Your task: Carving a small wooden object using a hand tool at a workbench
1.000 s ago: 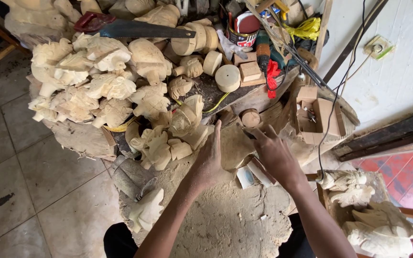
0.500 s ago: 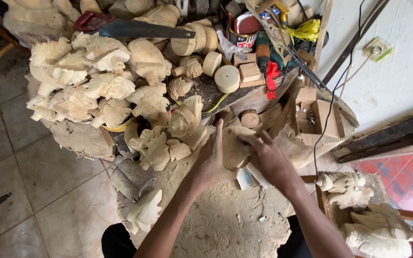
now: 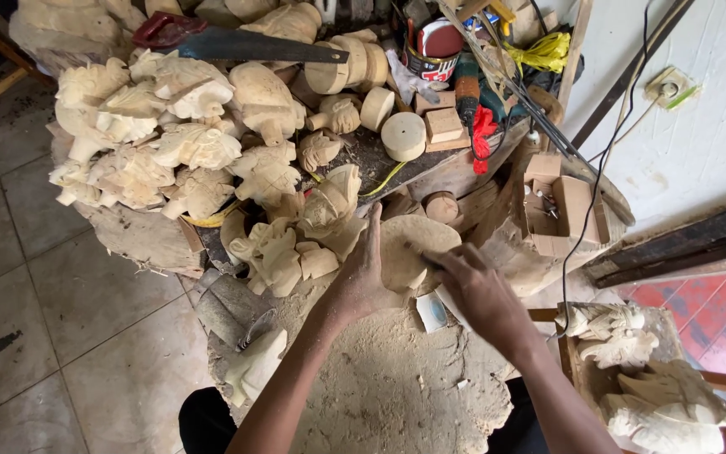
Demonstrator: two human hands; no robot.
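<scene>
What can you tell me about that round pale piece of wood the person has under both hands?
The round wooden piece is a pale, unpainted disc-like blank, its top smooth and lightly dusty. It lies roughly flat on the sawdust-covered work surface, just below the heap of rough carvings. The left hand presses against its left edge, fingers pointing up along the rim. The right hand rests over its right side, holding a thin tool to the face. Its lower edge is hidden by the hands.

The pale round wooden piece (image 3: 409, 244) is partly covered by the left hand (image 3: 361, 282) and right hand (image 3: 476, 290). What the right fingers (image 3: 430, 256) pinch is too small to tell. Far off, the dark-bladed handsaw (image 3: 237, 44) hides carvings beneath. The near-right carved wooden figures (image 3: 657, 403) are cut off by the edge.
</scene>
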